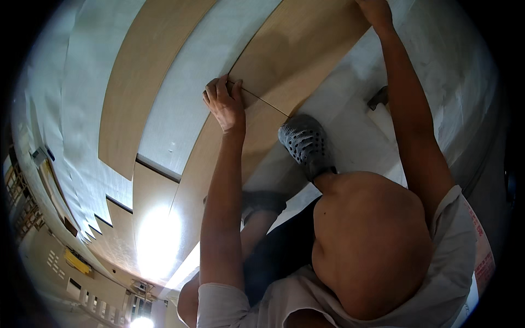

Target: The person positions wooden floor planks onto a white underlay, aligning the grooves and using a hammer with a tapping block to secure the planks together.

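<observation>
1. Where the upper plank (301, 49) meets the lower plank (262, 123) in my head view, the left hand (223, 104) rests half-curled at the upper plank's near-left corner; I cannot tell whether its fingers grip.
2. I see the right hand (377, 13) at that plank's far end, fingers partly cut off, so I cannot tell their hold.
3. The upper plank lies beside a pale sheet (180, 104).
4. A grey shoe (306, 139) stands near the seam's right end; a dark-headed tool (377, 98) lies near the right forearm (404, 93).
</observation>
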Demonstrator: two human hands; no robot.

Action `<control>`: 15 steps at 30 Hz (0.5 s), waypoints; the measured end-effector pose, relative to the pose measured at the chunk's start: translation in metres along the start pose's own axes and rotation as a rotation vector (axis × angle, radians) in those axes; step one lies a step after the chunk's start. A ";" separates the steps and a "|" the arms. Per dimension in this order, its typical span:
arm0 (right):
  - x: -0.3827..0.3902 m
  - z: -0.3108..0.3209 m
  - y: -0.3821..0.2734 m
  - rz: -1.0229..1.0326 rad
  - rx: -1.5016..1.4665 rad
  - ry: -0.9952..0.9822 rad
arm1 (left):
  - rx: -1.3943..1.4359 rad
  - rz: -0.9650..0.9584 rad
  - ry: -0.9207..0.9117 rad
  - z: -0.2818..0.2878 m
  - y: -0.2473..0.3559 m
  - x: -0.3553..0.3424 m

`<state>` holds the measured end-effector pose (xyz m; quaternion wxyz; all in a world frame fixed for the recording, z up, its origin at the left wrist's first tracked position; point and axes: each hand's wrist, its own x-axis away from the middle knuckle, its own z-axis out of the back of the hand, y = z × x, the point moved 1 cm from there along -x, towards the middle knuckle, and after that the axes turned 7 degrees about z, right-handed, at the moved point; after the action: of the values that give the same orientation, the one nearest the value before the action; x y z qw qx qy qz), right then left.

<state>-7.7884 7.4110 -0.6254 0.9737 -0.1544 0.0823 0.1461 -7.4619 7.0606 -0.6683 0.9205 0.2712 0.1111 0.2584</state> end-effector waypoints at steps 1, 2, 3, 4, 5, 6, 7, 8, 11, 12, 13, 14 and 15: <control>0.000 0.013 -0.004 -0.009 -0.028 0.033 | 0.021 0.025 0.006 0.000 0.001 0.000; 0.002 0.025 -0.015 0.048 0.054 0.093 | 0.054 0.050 -0.002 0.000 0.001 0.000; 0.002 0.038 -0.020 0.094 0.058 0.106 | 0.087 0.073 -0.011 -0.001 0.001 0.001; 0.004 0.050 -0.029 0.139 0.062 0.122 | 0.114 0.097 -0.024 -0.001 0.001 0.001; 0.005 0.061 -0.035 0.186 0.067 0.134 | 0.123 0.086 -0.015 -0.002 0.001 0.001; 0.006 0.070 -0.038 0.126 0.043 0.142 | 0.124 0.078 -0.011 -0.003 0.001 0.001; 0.007 0.078 -0.044 0.189 0.062 0.149 | 0.128 0.057 0.026 -0.003 0.001 0.002; 0.006 0.085 -0.043 0.252 0.080 0.157 | 0.120 0.075 0.001 -0.004 0.000 0.002; 0.009 0.091 -0.049 0.171 0.108 0.117 | 0.107 0.067 0.013 -0.005 -0.001 0.003; 0.006 0.090 -0.042 0.101 0.112 0.092 | 0.106 0.052 0.020 -0.005 -0.001 0.004; 0.010 0.087 -0.047 0.011 0.098 0.006 | 0.096 0.065 0.006 -0.006 -0.001 0.004; 0.008 0.084 -0.041 -0.077 0.086 -0.080 | 0.098 0.030 0.016 -0.006 0.000 0.005; 0.010 0.080 -0.043 -0.167 0.075 -0.167 | 0.104 0.062 0.031 -0.005 0.000 0.006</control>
<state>-7.7563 7.4010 -0.5405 0.9910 -0.1115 -0.0066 0.0738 -7.4588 7.0660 -0.6734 0.8949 0.3180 0.1305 0.2846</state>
